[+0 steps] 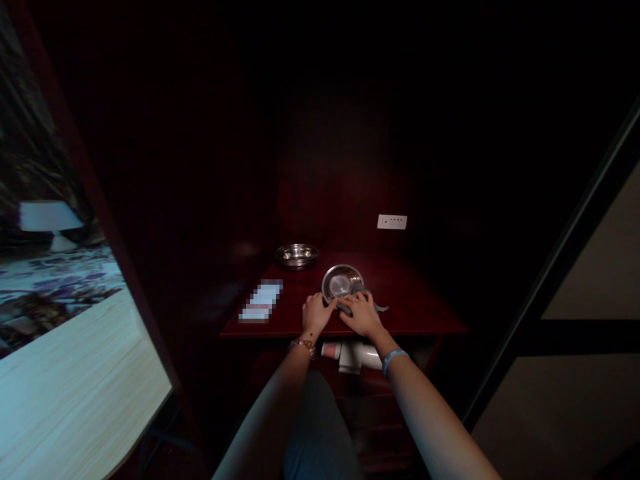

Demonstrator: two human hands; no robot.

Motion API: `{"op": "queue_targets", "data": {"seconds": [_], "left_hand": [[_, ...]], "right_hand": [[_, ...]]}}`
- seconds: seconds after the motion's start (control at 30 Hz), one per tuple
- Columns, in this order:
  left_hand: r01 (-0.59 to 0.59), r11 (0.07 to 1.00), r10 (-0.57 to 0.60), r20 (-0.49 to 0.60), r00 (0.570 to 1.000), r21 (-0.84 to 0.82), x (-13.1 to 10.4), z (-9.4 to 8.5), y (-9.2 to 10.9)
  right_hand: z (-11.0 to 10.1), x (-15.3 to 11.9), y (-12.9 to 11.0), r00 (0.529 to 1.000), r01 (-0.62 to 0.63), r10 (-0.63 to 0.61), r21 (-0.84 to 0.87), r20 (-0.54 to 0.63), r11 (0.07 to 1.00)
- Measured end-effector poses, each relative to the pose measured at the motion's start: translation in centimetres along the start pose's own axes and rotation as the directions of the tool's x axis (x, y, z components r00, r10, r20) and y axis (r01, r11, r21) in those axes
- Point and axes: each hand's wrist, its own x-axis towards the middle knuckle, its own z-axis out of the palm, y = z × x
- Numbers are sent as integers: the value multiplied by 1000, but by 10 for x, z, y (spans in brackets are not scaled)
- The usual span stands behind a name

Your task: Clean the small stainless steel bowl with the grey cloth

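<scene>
A shiny steel bowl [342, 279] stands on the dark red shelf, tilted a little toward me. At its near left rim, my left hand [318, 312] is closed on the edge, thumb toward the inside. My right hand [361, 315] presses a grey cloth [358, 288] against the near right rim. Part of the cloth lies inside the bowl and a loose end trails onto the shelf at the right. My right fingers partly hide the cloth and the rim. Farther back on the left, a stack of steel bowls [297, 256] rests on the shelf.
A blurred pale rectangle [261, 301] lies on the dark red shelf [295, 323] at left. Under it are paper cups [331, 350] and a white box [350, 358]. A socket [392, 222] is on the back wall. A light wooden table [75, 387] stands left, beyond the side panel.
</scene>
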Motion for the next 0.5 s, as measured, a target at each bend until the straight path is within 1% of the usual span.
{"op": "queue_targets", "data": {"seconds": [0.13,0.23,0.33,0.5], "left_hand": [[-12,1000,12,31,999,5,0,-2,2],[24,1000,-24,26,999,-12,1,-1,0],[74,995,-74,11,997,-72,2,-1,-1],[96,978,-95,14,995,-185,2,-3,0]], "right_hand": [[0,0,0,1000,7,-7,-3,-6,1000],[0,0,0,1000,13,-13,-1,-15,1000],[0,0,0,1000,13,-13,-13,-8,1000],[1,0,1,1000,5,-6,-12,-27,1000]]}}
